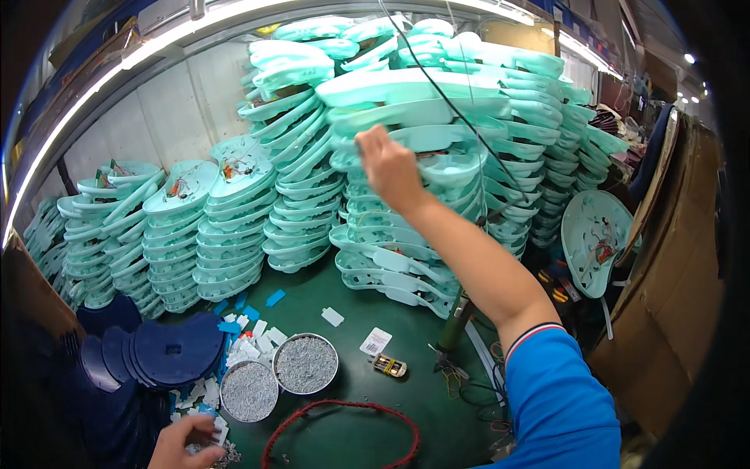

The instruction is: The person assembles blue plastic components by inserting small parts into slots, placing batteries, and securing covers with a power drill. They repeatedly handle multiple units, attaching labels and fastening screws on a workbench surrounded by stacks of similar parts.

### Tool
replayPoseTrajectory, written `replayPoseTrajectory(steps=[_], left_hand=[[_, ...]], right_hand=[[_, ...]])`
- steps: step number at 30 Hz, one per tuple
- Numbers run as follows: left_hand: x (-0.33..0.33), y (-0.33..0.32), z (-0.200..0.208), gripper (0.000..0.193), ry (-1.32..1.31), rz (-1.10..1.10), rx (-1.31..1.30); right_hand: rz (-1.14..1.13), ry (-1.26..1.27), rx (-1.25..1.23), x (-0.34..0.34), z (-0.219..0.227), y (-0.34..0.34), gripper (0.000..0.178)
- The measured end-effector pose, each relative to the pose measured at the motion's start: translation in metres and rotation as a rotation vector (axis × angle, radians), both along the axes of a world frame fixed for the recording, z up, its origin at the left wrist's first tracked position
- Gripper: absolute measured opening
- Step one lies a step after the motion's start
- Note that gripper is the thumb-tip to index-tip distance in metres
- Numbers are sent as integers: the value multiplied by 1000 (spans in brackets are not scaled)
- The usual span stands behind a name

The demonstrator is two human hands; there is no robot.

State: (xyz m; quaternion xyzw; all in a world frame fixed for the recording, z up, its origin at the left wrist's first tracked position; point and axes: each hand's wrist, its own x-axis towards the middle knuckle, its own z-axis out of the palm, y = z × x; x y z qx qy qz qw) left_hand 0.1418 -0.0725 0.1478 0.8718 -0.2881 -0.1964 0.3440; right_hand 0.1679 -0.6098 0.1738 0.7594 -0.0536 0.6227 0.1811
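Note:
My right hand is raised in front of a tall stack of mint-green plastic shells. Its fingers are curled closed, and whatever they may hold is hidden behind them. The shells just left of the hand look blurred. Down at the lower edge, my left hand is partly in view, thumb and fingers apart with nothing held. Beside it lie small silvery pieces and white plastic parts. Two round tins of small grey screw-like pieces, a nearer tin and a farther tin, stand close by.
More shell stacks line the back of the green table. Dark-blue plastic plates are piled at left. A red cord loop, a battery-like piece and a white label lie ahead. One shell leans by cardboard at right; a black cable hangs down.

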Motion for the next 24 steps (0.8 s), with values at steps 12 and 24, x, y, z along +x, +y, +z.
replayPoseTrajectory(steps=[12,24], left_hand=[[94,-157,-15,94,630,-132,-1311],[209,-64,-143,55,557,540,-1247]], right_hand=[[970,408,-165,-5,-79,161,18],[681,938,167,12,-180,154,43]])
